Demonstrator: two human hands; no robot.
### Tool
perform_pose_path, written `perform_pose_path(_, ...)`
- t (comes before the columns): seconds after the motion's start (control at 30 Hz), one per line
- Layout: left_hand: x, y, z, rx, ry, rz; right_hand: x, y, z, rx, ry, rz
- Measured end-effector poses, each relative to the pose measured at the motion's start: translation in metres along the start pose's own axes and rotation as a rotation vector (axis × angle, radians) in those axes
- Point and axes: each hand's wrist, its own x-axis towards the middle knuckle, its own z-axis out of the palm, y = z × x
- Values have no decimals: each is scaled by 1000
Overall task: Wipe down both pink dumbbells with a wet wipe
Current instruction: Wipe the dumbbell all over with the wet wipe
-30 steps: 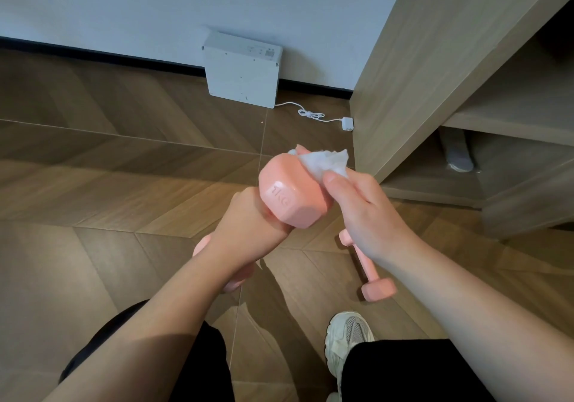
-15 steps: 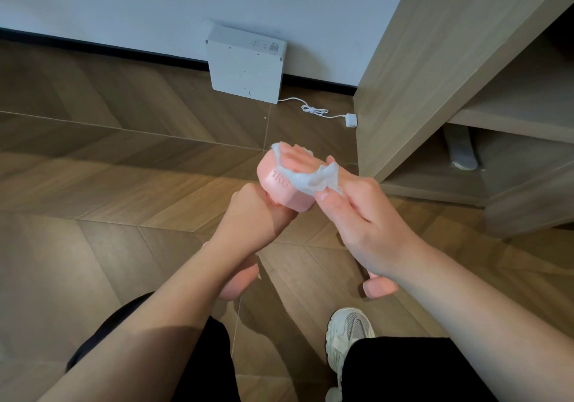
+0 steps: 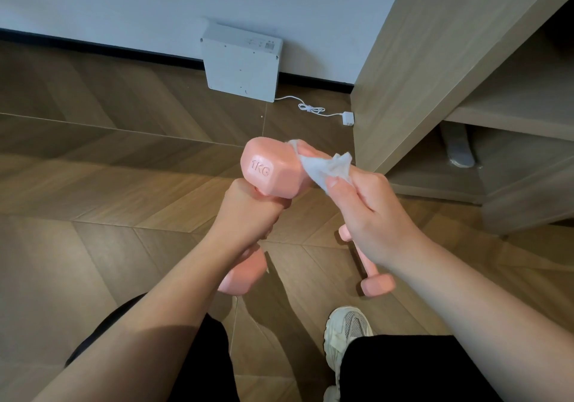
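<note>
My left hand (image 3: 248,212) grips the handle of a pink dumbbell (image 3: 270,168), held upright above the floor; its top head reads "1KG" and its lower head shows below my wrist. My right hand (image 3: 369,215) pinches a crumpled white wet wipe (image 3: 326,167) against the right side of that top head. A second pink dumbbell (image 3: 377,283) lies on the wooden floor under my right wrist, partly hidden by it.
A white box (image 3: 242,63) leans against the wall, its white cable and plug (image 3: 348,118) trailing on the floor. A wooden shelf unit (image 3: 435,60) stands at the right. My shoe (image 3: 344,330) and dark trouser legs are at the bottom.
The wipe was over the front face of the top head half a second ago; now my right hand has drawn it back to the head's right side, uncovering the "1KG" marking.
</note>
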Motion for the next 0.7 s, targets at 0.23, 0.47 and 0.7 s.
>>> perform_pose_path(0.23, -8, 0, -8, 156, -71, 151, 4, 7, 1, 155, -11, 126)
perform_pose_path(0.47, -11, 4, -9, 478, -20, 235, -3, 4, 8, 212, -110, 0)
perform_pose_path(0.7, -5, 3, -15, 299, 46, 55, -8, 3, 9, 185, -126, -25)
